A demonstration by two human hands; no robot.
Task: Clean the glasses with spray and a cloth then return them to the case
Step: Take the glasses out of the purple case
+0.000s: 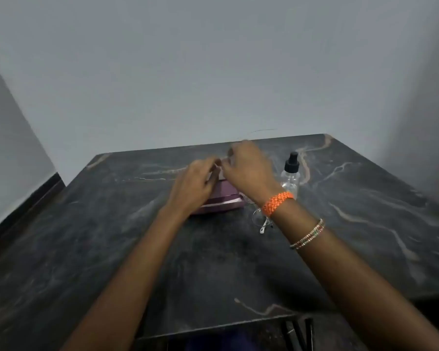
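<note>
A purple glasses case [219,201] lies on the dark marble table [238,262], its lid raised at the far side. My left hand [194,183] and my right hand [246,165] meet above the case and pinch a small pale cloth [217,171] between their fingertips; the cloth is blurred and mostly hidden. The thin-framed glasses [260,219] lie on the table just right of the case, partly under my right wrist. A clear spray bottle [290,178] with a black nozzle stands upright to the right of my right hand.
The table meets a grey wall at its far edge and ends at a near edge low in the view. A dark skirting strip [23,201] runs along the left wall. Bracelets sit on my right wrist.
</note>
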